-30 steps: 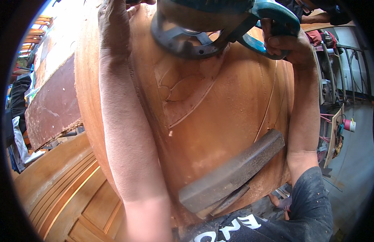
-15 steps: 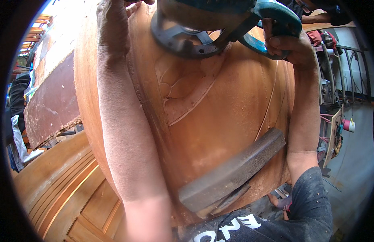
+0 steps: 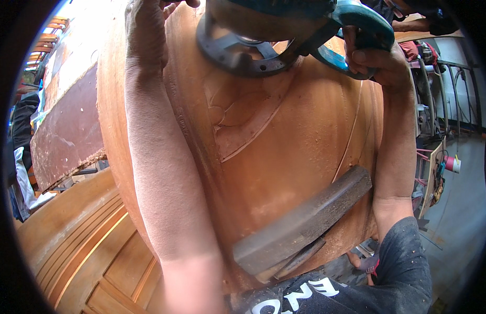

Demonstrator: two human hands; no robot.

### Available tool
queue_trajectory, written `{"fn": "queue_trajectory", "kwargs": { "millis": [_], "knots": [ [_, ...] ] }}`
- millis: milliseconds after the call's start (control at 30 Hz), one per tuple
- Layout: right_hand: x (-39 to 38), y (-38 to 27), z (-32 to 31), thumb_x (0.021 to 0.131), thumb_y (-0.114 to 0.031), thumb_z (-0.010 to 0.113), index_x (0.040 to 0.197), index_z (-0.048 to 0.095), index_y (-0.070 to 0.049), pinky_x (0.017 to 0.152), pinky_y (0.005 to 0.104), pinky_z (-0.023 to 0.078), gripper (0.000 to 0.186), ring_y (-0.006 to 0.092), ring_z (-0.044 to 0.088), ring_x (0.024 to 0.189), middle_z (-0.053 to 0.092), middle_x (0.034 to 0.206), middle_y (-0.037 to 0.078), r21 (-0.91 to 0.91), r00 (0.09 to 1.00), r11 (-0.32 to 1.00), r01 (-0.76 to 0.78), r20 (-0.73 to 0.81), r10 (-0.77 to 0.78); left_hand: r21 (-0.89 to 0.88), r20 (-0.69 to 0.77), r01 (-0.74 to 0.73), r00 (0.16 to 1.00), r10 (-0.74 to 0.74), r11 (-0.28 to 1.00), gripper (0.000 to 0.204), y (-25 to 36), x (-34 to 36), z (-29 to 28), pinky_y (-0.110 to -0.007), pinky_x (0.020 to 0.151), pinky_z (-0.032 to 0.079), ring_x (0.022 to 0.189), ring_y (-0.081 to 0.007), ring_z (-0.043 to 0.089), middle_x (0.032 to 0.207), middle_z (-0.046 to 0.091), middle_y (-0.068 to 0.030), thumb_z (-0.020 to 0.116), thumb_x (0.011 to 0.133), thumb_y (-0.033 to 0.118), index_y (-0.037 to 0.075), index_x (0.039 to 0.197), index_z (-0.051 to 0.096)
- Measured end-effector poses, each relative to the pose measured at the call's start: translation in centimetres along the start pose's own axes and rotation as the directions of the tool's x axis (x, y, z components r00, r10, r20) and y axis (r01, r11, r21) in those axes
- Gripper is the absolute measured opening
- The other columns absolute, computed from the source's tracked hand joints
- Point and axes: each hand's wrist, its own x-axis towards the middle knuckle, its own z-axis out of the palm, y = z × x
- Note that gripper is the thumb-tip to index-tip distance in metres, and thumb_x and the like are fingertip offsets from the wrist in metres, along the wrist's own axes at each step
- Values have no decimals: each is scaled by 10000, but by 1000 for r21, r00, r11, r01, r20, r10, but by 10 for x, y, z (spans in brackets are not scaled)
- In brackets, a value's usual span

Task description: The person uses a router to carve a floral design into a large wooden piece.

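A teal plunge router [image 3: 243, 60] with a round black open base rests on a broad, curved brown wooden panel [image 3: 285, 141]. My right hand [image 3: 376, 60] is closed around its teal loop handle on the right. At the top edge my left hand [image 3: 146, 31] curls at the router's left side around a dark part, mostly cut off by the picture's edge. Below the base, a shallow recess [image 3: 248, 120] with curved outlines is cut into the panel. The cutter tip cannot be made out. Nearer me lies a long dark bar [image 3: 305, 222] with bevelled edges.
A thin dark strip [image 3: 300, 259] lies beside the bar. At left are a maroon board [image 3: 70, 131] with rough edges and a panelled wooden piece [image 3: 96, 246]. Another person's hand [image 3: 413, 25] shows at the top right. Metal racks [image 3: 442, 94] and a pink-white reel [image 3: 452, 164] stand on the right.
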Motion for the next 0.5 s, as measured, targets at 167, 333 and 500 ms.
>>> {"fn": "queue_trajectory", "kwargs": {
  "millis": [167, 333, 500],
  "knots": [
    [-1, 2, 0, 761, -94, 750, 1104, 627, 13, 525, 266, 462, 380, 102, 523, 527, 592, 775, 50, 10, 1000, 1000, 0, -10, 0, 131, -81, -91, 991, 102, 987, 332, 10, -14, 26, -332, 745, 500, 823, -183, 641, 1010, 696, -71, 557, 1040, 367, 66, 1084, 690],
    [-1, 0, 2, 754, -94, 754, 1099, 627, 13, 526, 268, 462, 383, 104, 524, 529, 588, 777, 52, 21, 999, 1000, 7, -34, -6, 70, -28, -82, 996, 84, 994, 319, 11, -13, 22, -331, 761, 503, 838, -186, 653, 1002, 704, -67, 579, 1033, 352, 59, 1093, 690],
    [-1, 3, -2, 746, -98, 757, 1099, 625, 13, 534, 271, 459, 393, 112, 524, 533, 587, 785, 61, 18, 999, 999, 27, -44, -26, 35, -21, -25, 999, 26, 999, 295, 16, -13, 21, -337, 769, 506, 846, -186, 659, 1004, 706, -64, 600, 1019, 335, 64, 1095, 688]
  ]
}}
